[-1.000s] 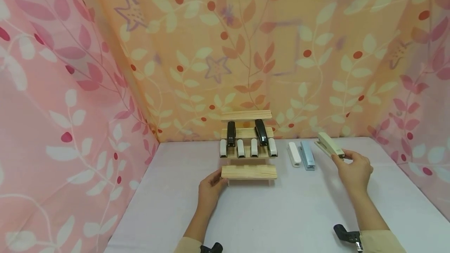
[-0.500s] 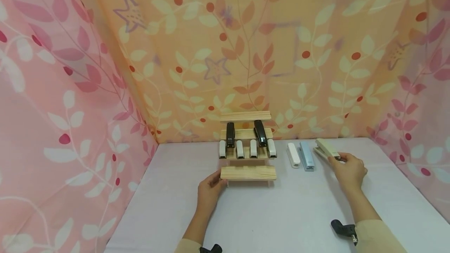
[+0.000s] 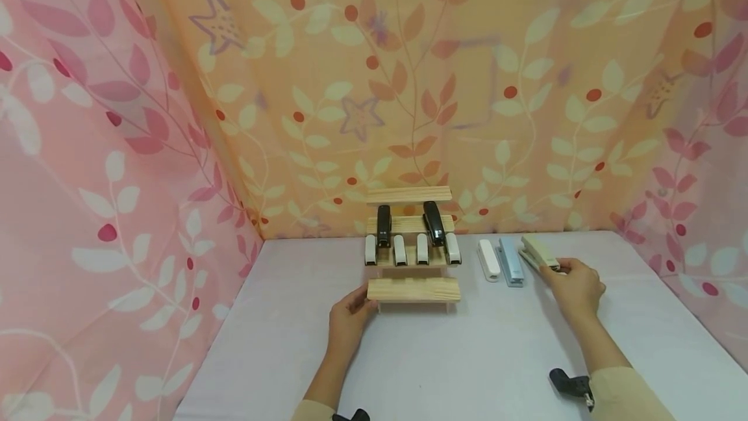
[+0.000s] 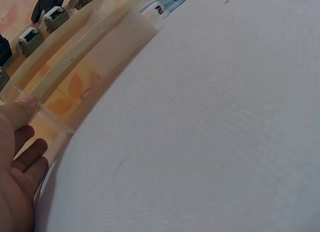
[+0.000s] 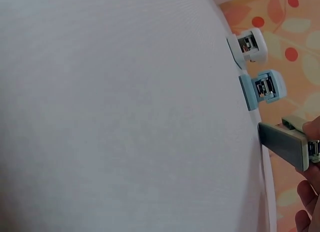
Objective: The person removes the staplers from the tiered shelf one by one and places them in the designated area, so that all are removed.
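Observation:
My right hand pinches the near end of a pale green stapler beside the blue one. In the right wrist view, the green stapler is tilted, its grey underside showing and its held end off the table. A light blue stapler and a white stapler lie to its left. My left hand grips the lower left corner of a stepped wooden rack. In the left wrist view the thumb of the left hand lies at the plank's end, with the other fingers curled below.
Two black staplers lean on the rack's middle tiers, with several small white staplers around them. The white-covered table meets a patterned orange curtain behind and pink ones at the sides.
My right hand has brought the pale green stapler lower and a little to the left, closer to the blue stapler. The left hand stays at the rack.

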